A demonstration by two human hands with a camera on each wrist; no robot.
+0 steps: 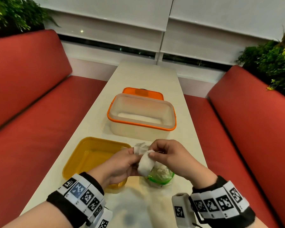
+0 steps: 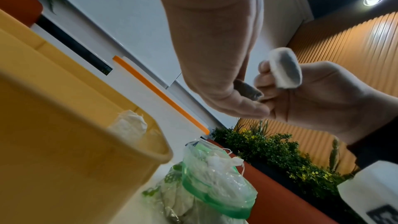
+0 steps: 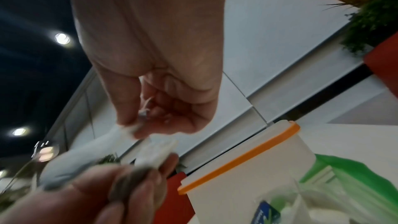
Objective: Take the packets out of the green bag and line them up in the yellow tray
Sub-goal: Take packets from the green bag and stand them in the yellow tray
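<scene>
Two hands meet above the table (image 1: 138, 76): the left hand (image 1: 120, 163) and right hand (image 1: 169, 155) both pinch a white packet (image 1: 145, 165), fingers curled on it, over the green bag (image 1: 160, 176) (open, more packets inside). The yellow tray (image 1: 82, 155) sits just left of the bag, one packet visible at its corner (image 2: 129, 125).

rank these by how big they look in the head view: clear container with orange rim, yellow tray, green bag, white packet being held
1. clear container and yellow tray: look alike, and the tray is nearer and partly hidden
2. green bag, mostly hidden
3. white packet
</scene>
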